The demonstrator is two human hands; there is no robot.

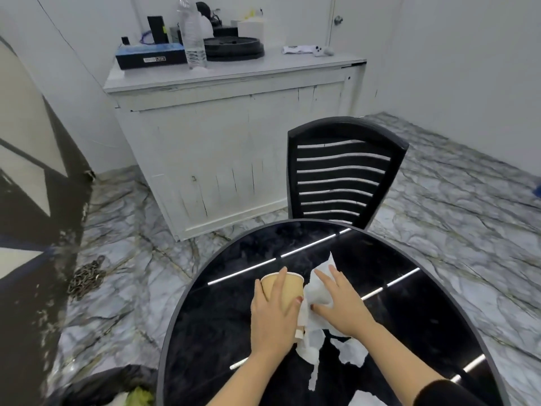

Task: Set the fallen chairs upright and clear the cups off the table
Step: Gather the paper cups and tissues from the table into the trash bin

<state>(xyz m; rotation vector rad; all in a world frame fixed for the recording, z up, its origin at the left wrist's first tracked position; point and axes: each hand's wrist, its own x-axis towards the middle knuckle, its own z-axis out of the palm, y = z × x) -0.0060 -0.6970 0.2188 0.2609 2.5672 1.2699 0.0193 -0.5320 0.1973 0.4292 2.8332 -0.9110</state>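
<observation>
A tan paper cup [285, 290] stands upright near the middle of the round black glossy table [222, 332]. My left hand [273, 315] is wrapped around the cup's side. Just to the right, my right hand [341, 303] lies flat with spread fingers on crumpled white tissue paper [314, 291] that touches the cup. More torn tissue [351, 351] lies nearer to me. A black slatted chair [339, 177] stands upright at the table's far edge.
A white cabinet [234, 148] stands beyond the table, carrying a water bottle [193, 36], boxes and a black round tray. A chain [86, 278] lies on the marble floor at left. A dark bag [117, 388] sits at the lower left.
</observation>
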